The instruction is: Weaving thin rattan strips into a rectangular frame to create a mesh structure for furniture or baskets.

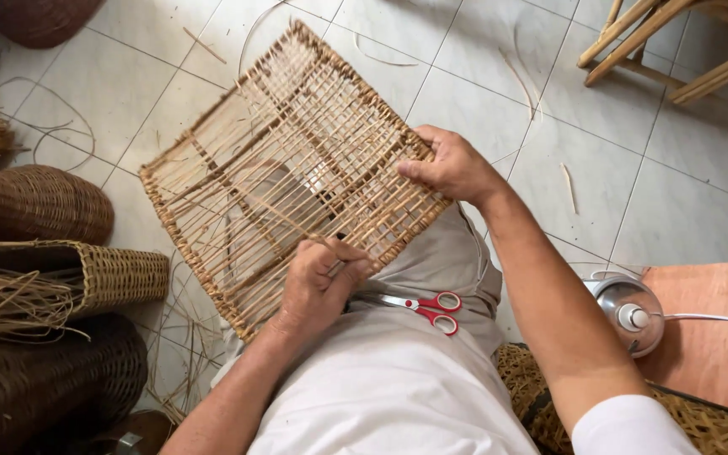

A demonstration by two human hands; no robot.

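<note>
**Overhead: half-woven rattan frame held above a tiled floor**

Centrally, half-woven rattan frame [288,168], tilted, lower edge resting on lap in pale grey trousers [440,253], upper corner reaching out over floor. Open weave of thin upright canes crossed by flat strands, with tighter braided border along edges.

Right hand [452,167] clamped on right edge of frame, thumb on front face, fingers wrapped behind border; closed firmly on frame. Left hand [318,282] curled shut at lower part of weave, fingertips pinching a thin metal tool [336,268] against strands; only a short stretch of tool visible, kind not discernible.

Red-handled scissors [419,305] lying on lap, just beside left hand, blades closed and pointing towards left wrist.

Floor of large pale tiles [482,50] with dark grout lines, scattered with loose cane offcuts [569,187] and curling strands. At left edge, stacked finished wicker baskets [35,202], some light, some dark brown, with a bundle of loose fibres [2,299] spilling from one. Top right, legs of a wooden stool or chair [676,42]. Lower right, reddish board [709,337] with a small metal, dome-shaped device [629,313] and white cable [718,320] attached; beneath it, part of a woven mat [718,430].
</note>
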